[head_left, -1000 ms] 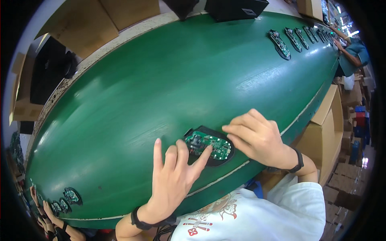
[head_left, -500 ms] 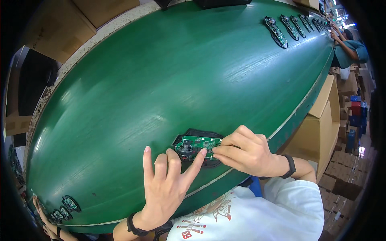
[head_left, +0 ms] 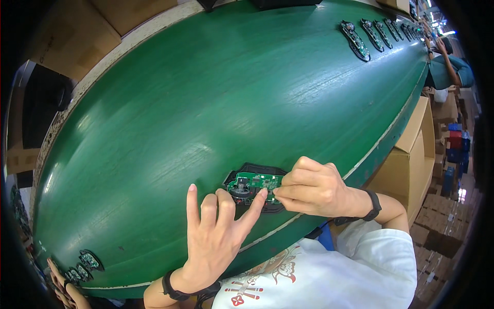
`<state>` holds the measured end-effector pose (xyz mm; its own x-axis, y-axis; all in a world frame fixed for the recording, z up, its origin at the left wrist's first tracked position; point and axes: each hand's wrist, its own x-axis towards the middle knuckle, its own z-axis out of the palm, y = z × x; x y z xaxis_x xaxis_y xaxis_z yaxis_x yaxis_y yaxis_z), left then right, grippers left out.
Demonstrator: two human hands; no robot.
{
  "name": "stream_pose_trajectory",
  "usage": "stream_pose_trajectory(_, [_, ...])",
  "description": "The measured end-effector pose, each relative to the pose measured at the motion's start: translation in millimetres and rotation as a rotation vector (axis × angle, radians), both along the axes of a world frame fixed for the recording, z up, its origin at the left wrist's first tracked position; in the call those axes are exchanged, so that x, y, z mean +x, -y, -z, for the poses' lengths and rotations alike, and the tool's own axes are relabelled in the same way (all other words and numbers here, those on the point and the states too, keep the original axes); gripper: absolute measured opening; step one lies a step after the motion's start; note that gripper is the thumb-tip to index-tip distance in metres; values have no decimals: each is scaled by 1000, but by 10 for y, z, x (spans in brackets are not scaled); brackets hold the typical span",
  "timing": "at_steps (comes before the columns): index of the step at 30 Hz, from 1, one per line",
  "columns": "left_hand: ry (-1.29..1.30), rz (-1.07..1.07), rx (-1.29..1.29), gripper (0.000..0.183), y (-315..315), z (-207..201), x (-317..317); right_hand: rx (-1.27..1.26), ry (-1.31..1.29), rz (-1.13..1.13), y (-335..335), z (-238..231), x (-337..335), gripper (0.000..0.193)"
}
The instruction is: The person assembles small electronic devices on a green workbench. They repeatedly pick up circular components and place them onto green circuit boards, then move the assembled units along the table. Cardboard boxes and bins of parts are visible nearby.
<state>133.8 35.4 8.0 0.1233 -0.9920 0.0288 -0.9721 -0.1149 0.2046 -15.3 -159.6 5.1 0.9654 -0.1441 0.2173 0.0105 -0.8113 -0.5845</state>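
Right hand (head_left: 315,188) has shifted in over the green, chip-studded circuit board (head_left: 255,180) since one second ago. Beneath both hands: smooth green tabletop (head_left: 175,118). Left hand (head_left: 212,237): fingers spread, thumb on board. Right: fingertips together at board; grip indiscernible. Rounded black casing (head_left: 259,168), bearing board, lies between hands.

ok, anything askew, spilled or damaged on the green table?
Nothing stands out. The green circuit board lies in its black plastic shell; similar black-and-green units at upper right and lower left sit in rows. No spill or damage shows, though the right hand covers one end of the board.
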Motion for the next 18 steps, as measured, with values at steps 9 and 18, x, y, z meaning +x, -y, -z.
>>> stream_pose_trajectory(9, [2,10,11,66,32,4,3,91,-4,115,37,20,-175,23])
stream_pose_trajectory(18, [-18,9,9,68,77,-19,2,-157,11,39,-3,-35,-176,25])
